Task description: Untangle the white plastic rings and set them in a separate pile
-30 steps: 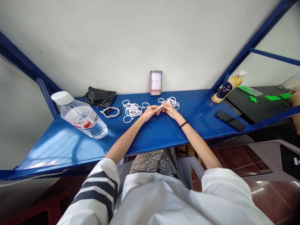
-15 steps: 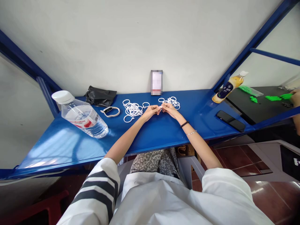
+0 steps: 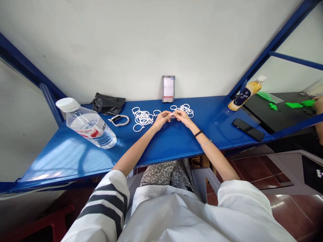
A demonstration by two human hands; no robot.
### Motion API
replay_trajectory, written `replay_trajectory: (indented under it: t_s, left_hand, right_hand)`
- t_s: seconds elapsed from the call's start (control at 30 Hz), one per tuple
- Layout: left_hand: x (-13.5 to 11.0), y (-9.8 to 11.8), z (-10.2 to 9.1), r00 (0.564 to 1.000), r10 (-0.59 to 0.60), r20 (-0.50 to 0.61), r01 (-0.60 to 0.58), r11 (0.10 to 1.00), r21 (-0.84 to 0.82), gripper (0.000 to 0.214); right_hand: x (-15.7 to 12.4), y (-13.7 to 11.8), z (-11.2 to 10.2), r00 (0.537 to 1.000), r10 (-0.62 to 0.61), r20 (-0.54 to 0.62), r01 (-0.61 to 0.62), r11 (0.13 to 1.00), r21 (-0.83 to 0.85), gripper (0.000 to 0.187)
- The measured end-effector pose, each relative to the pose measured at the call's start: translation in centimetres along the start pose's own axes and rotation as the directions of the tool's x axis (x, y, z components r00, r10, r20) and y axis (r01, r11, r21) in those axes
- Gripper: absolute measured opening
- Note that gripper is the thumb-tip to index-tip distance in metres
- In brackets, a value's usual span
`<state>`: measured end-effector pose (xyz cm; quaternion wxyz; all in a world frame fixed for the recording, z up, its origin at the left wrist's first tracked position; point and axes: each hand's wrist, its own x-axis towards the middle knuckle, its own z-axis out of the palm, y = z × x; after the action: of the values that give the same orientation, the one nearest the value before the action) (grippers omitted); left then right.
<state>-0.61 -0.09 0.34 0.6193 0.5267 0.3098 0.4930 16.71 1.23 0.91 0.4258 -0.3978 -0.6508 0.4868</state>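
Note:
My left hand (image 3: 163,120) and my right hand (image 3: 182,117) meet over the middle of the blue table (image 3: 161,144). Fingertips of both are pinched on a small white plastic ring (image 3: 173,116), mostly hidden by the fingers. Left of my left hand lies a loose pile of white plastic rings (image 3: 143,117), some with a gap and small knobs at the ends. A smaller group of similar rings (image 3: 187,108) rests just behind my right hand.
A large water bottle (image 3: 88,126), a black plastic bag (image 3: 108,103) and a pale wristband (image 3: 124,120) are on the left. A phone (image 3: 168,89) leans on the wall. To the right are a dark phone (image 3: 248,129) and a yellow drink bottle (image 3: 246,94).
Both hands stay nearly in place, with their fingers shifted slightly around the white ring. More of the ring's curve shows between them. The piles look unchanged.

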Motion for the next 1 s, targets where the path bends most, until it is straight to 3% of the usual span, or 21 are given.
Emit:
replay_trajectory:
  t_s: [0.17,0.4,0.6,0.73,1.0]
  left_hand:
    - [0.2,-0.5,0.2,0.983,0.097,-0.157,-0.081,0.992,0.1,0.039]
    - [0.0,-0.6,0.3,0.946,0.273,-0.175,-0.164,0.869,0.466,0.034]
    - [-0.1,-0.4,0.2,0.919,0.329,-0.217,-0.186,0.847,0.498,0.029]
    - [-0.3,0.0,0.4,0.932,0.31,-0.186,-0.186,0.854,0.487,0.03]
    - [-0.3,-0.1,0.5,0.932,0.32,-0.168,-0.199,0.842,0.502,0.022]
  right_hand:
    - [0.1,0.1,0.0,0.994,-0.001,-0.109,0.004,0.999,0.032,0.044]
    - [0.1,0.0,0.1,0.997,-0.04,-0.07,0.041,0.999,0.016,0.043]
    - [-0.2,-0.7,0.4,0.999,-0.02,-0.025,0.019,1.0,-0.015,0.043]
    - [-0.3,-0.8,0.6,0.999,-0.012,0.046,0.013,0.999,-0.031,0.042]
    - [-0.4,-1.0,1.0,0.996,-0.042,0.077,0.052,0.991,-0.122,0.035]
